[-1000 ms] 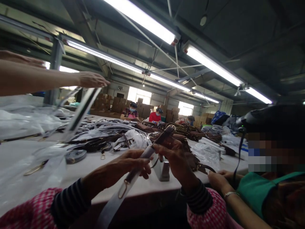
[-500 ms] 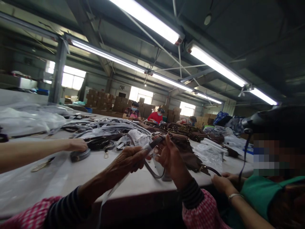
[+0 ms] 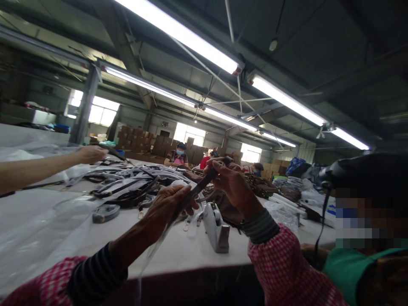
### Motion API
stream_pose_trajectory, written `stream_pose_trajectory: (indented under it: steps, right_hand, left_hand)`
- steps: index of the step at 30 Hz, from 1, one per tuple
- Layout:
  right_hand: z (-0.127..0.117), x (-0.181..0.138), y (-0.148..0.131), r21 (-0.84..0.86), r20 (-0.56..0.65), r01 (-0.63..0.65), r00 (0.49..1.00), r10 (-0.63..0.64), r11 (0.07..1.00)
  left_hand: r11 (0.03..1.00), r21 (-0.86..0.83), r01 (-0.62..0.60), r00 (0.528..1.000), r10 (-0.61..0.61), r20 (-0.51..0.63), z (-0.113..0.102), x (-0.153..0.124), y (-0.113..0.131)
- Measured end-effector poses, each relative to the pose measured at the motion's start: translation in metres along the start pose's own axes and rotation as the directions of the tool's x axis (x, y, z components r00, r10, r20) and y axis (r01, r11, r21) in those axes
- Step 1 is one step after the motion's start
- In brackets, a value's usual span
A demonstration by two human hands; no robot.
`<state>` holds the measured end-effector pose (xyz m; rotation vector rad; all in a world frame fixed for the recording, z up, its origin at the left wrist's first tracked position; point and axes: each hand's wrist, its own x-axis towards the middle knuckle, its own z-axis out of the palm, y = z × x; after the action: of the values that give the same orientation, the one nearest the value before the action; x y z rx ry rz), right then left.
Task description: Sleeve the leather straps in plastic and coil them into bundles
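A dark leather strap (image 3: 204,180) stretches at a slant between my two hands above the table. My left hand (image 3: 170,202) is closed on its lower part, and a clear plastic strip (image 3: 153,250) hangs down below that hand. My right hand (image 3: 234,182) pinches the strap's upper end, where a dark fitting shows, too small to make out. Beneath my hands a pale tape dispenser (image 3: 216,229) stands near the table's front edge. Behind it lie brown leather pieces (image 3: 223,204), partly hidden by my right hand.
A co-worker's hand (image 3: 92,154) at the left holds a dark strap. Loose straps (image 3: 137,187) are heaped mid-table near a coiled strap (image 3: 106,213). Clear plastic sheeting (image 3: 47,238) covers the left. Close on my right sits a person in a green apron (image 3: 347,263); others work across the table.
My right hand has risen with the strap's end, pulling it straighter, and the tape dispenser is now uncovered. The co-worker's hand at left has left the coiled strap and lifted a dark strap.
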<state>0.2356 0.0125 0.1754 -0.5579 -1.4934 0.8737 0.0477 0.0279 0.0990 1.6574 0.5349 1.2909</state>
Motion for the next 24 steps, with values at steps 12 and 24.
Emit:
stream_pose_trajectory:
  steps: [12,24]
  right_hand:
    - [-0.009,-0.016,0.023,0.022,0.188,-0.195,0.964,0.187,0.981]
    - [-0.013,-0.026,0.042,-0.008,0.199,-0.055,0.978,0.056,0.998]
  left_hand:
    - [0.983,-0.140,0.119,0.988,-0.103,0.114,0.013,-0.004,0.007]
    - [0.896,-0.257,0.363,0.879,-0.238,0.413,0.005,-0.009,-0.026]
